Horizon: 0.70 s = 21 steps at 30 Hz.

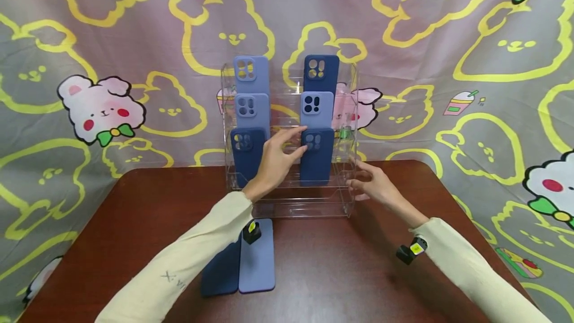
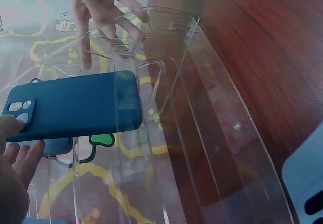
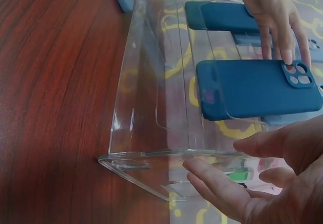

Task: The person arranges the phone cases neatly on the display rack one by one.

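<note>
A clear acrylic tiered stand point(image 1: 296, 209) holds several phone cases in two columns. My left hand point(image 1: 277, 159) is at the lowest case on the right, a dark blue phone case point(image 1: 316, 166). In the left wrist view its thumb lies over the camera cutout of that phone case point(image 2: 81, 105), with fingertips along the case's edge. My right hand point(image 1: 374, 183) is beside the stand's right side panel. In the right wrist view the thumb and fingers of this hand point(image 3: 262, 183) are spread apart close to the panel's edge, with nothing between them.
Another dark blue case point(image 1: 248, 161) stands at the lower left, with light purple cases point(image 1: 256, 106) behind. On the brown table point(image 1: 350, 263), a light purple case point(image 1: 257, 268) and a dark blue one point(image 1: 224, 268) lie side by side before the stand. A patterned curtain point(image 1: 170, 59) hangs behind.
</note>
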Available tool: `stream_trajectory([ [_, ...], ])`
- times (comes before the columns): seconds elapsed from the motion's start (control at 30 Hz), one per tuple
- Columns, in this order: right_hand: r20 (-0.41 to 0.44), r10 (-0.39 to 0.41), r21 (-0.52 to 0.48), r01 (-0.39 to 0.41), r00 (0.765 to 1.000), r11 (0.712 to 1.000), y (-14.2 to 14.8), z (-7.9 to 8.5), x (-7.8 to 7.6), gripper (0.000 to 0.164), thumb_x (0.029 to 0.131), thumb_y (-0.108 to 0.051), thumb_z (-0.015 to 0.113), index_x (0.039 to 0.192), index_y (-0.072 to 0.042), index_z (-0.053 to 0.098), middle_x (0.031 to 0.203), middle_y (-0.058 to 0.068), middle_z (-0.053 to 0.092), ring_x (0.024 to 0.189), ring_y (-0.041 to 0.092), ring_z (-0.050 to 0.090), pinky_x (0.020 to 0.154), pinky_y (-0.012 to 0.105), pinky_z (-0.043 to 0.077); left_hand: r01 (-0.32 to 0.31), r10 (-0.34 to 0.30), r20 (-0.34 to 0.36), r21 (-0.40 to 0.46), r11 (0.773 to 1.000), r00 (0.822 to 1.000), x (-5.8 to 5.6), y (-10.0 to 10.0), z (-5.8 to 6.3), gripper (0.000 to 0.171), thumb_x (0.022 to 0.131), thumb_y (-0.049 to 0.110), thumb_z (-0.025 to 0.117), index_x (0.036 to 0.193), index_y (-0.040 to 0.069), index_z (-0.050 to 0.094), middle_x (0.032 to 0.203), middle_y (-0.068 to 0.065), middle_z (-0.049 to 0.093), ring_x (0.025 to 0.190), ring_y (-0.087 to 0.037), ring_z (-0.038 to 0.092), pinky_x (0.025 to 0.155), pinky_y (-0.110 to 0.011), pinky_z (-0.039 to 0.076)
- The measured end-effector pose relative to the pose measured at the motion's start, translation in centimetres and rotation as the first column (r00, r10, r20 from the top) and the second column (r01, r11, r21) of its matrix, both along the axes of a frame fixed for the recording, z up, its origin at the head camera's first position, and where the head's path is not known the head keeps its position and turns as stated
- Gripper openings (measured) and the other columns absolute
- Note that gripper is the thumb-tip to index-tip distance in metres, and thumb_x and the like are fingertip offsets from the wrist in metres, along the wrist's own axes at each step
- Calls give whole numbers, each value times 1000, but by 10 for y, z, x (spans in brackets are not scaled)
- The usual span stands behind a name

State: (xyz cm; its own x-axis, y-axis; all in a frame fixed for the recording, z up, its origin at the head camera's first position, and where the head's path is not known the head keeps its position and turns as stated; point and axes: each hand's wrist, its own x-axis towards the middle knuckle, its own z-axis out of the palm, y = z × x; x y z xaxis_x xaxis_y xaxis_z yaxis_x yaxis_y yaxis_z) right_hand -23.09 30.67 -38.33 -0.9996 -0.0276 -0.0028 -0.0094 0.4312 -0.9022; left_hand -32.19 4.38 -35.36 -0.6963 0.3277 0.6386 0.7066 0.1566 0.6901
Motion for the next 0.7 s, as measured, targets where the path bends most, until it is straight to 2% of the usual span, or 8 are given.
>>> stream_trajectory([
  [0.2, -9, -6, 6, 6, 1000, 1000, -2, -2, -1, 71, 104, -3, 63, 166, -9, 30, 138, 37, 57, 104, 37, 74, 77, 39, 69, 14, -12, -28, 79, 997, 1000, 4, -3, -6, 46, 97, -3, 72, 141, 5, 66, 135, -16, 63, 121, -38, 66, 93, -45, 65],
  [0.27, -14, -6, 8, 6, 1000, 1000, -3, -2, -1, 70, 104, -3, 63, 166, -8, 30, 140, 38, 56, 106, 39, 73, 77, 39, 69, 17, -15, -25, 89, 996, 1000, 5, -4, -7, 44, 97, -4, 71, 140, 4, 67, 136, -17, 63, 121, -37, 66, 94, -45, 65],
  [0.4, -6, -18, 6, 18, 1000, 1000, -2, -3, -2, 70, 104, -3, 63, 166, -11, 31, 144, 38, 53, 109, 41, 73, 77, 38, 68, 31, -30, -24, 72, 997, 999, 8, -7, -3, 42, 97, -3, 71, 138, 3, 68, 136, -17, 63, 123, -37, 65, 95, -45, 65],
  [0.57, -4, -16, 1, 16, 1000, 1000, -1, -1, -1, 71, 104, -2, 62, 166, -11, 29, 147, 38, 51, 105, 38, 75, 77, 38, 69, 60, -58, -48, 40, 997, 997, 12, -18, 4, 38, 96, -3, 73, 134, 2, 70, 132, -14, 66, 120, -33, 66, 96, -46, 64],
  [0.7, -22, -15, 14, 16, 1000, 1000, -2, -1, 0, 72, 103, -1, 62, 166, -10, 29, 148, 38, 50, 104, 40, 75, 75, 38, 69, 42, -43, -65, -19, 999, 997, 16, -31, 5, 37, 97, 2, 74, 133, 5, 71, 133, -12, 67, 116, -27, 66, 96, -49, 63],
])
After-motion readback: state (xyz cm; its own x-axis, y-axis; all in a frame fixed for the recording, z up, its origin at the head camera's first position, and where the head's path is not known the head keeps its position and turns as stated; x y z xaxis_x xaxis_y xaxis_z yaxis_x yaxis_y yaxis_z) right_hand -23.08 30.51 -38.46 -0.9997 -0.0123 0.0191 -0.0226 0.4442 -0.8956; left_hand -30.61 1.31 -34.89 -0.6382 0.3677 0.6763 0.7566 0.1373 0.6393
